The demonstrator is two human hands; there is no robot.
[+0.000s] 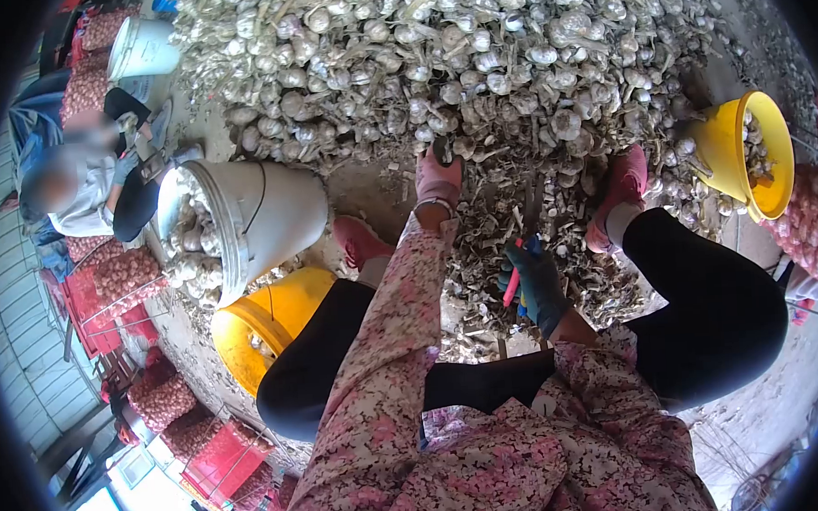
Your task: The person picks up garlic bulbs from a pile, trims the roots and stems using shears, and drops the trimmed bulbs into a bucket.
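Head view of a seated person trimming garlic. The left hand (438,182), in a pink glove, reaches forward to the near edge of the garlic heap (473,58); its fingers rest among the bulbs, and whether they have closed on one cannot be told. The right hand (537,286), in a dark glove, is closed around a pair of shears (516,282) with red and blue handles, held low between the knees, well short of the left hand.

Progress, as judged from the scene: the heap beyond the left hand is very large and untrimmed, with stalks attached, so most of the work appears to remain. A litter of cut stalks and skins (492,251) lies below both hands, which suggests many bulbs are already trimmed.

Containers: to the left of the left hand, a white bucket (273,212) lies tipped on its side, filled to the mouth with garlic bulbs. Just below it, a yellow bucket (278,309) stands near the left knee; its contents are mostly hidden. To the right of the right hand, a second yellow bucket (760,158) tilts toward the heap and holds some bulbs. Red mesh sacks (123,275) of garlic are stacked farther left, beside a second seated person (81,180). Another white bucket (144,49) stands beyond that person.
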